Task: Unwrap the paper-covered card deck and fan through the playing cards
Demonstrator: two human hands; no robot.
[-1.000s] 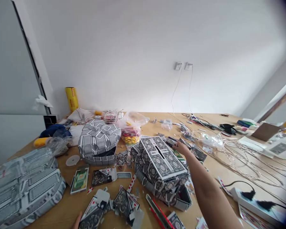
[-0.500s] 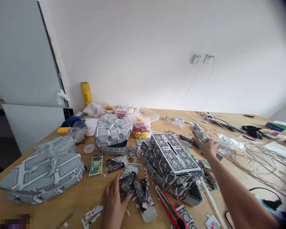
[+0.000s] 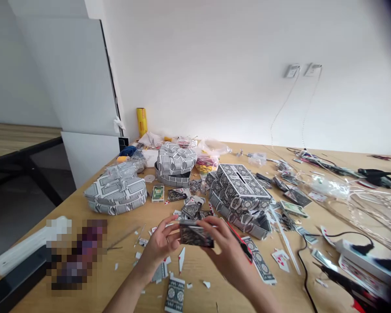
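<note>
Looks like a dark, boxy card pack (image 3: 196, 235) with a greyish pattern; is held at both ends, long side running crosswise; hangs in front of the slotted box (image 3: 249, 191), to its left.

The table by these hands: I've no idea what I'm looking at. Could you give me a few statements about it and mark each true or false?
1. The left hand and the right hand hold a small dark pack between them. True.
2. The yellow roll lies flat on its side. False: the yellow roll stands on end.
3. A black slot is cut in the top of the patterned box. True.
4. The white disc rests on the patterned box. False: the white disc lies on the table.
5. A card with red marks lies to the right of the right hand. True.
</note>
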